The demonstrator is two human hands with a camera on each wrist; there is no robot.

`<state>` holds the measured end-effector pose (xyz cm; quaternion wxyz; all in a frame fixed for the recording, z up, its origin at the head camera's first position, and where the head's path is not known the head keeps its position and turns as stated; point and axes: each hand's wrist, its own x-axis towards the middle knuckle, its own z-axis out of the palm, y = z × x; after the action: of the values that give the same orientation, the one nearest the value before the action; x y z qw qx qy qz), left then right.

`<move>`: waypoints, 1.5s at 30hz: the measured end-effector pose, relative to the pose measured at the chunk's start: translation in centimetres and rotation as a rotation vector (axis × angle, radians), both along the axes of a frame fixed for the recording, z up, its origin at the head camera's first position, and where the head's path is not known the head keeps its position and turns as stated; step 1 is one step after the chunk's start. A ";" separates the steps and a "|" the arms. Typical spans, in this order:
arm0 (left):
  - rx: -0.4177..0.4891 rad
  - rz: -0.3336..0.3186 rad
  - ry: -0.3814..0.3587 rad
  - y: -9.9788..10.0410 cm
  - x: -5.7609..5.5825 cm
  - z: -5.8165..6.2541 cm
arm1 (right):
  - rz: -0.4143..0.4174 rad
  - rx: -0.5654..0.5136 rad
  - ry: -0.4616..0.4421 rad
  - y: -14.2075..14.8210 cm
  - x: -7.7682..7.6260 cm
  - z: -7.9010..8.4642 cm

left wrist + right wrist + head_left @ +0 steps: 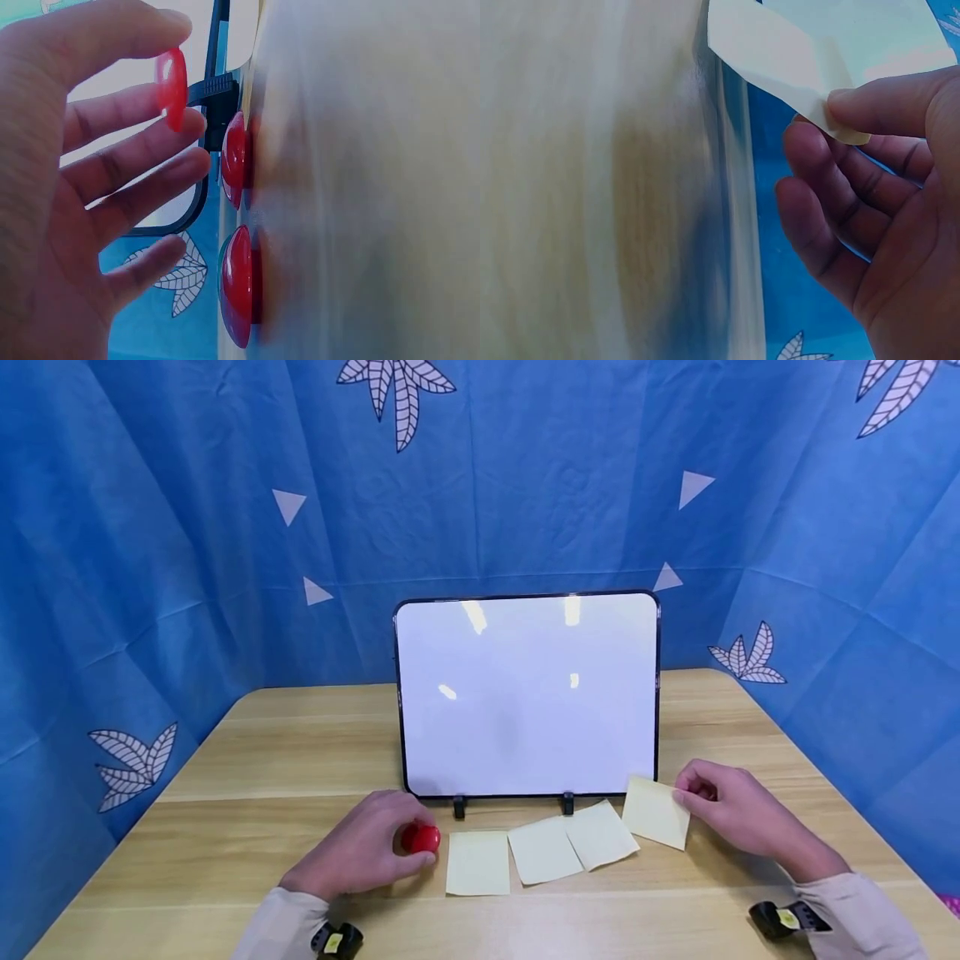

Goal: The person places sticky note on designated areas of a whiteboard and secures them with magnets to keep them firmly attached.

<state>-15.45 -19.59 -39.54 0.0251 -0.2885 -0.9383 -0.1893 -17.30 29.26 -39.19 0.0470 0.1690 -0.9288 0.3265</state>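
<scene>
My left hand [375, 843] pinches a glossy red round magnet [172, 88] between thumb and fingertips. Below those fingers, two more red magnets [237, 289] rest on the table in the left wrist view; the hand covers much of them in the head view. To the right, my right hand [738, 806] pinches one edge of a pale yellow paper note [652, 812], thumb on its face. The note is raised and tilted near the whiteboard's lower right corner. Its free side bends in the right wrist view.
A blank whiteboard [525, 693] with a black frame stands upright on small black feet [459, 807]. Several more pale notes [477, 864] lie in a row before it, two overlapping. The wooden table [315, 735] is backed by a blue patterned curtain [510, 485].
</scene>
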 end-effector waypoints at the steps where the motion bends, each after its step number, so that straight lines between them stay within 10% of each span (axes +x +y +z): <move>1: 0.006 0.004 0.000 0.0 0.0 0.0 | 0.000 -0.002 0.003 0.0 0.0 0.0; 45: 0.053 0.009 0.143 0.2 0.1 -0.2 | -0.050 -0.094 0.068 -1.3 0.4 0.1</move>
<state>-15.37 -19.37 -39.70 0.1006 -0.2964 -0.9300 -0.1926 -16.93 27.99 -39.04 0.0946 0.1542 -0.9142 0.3627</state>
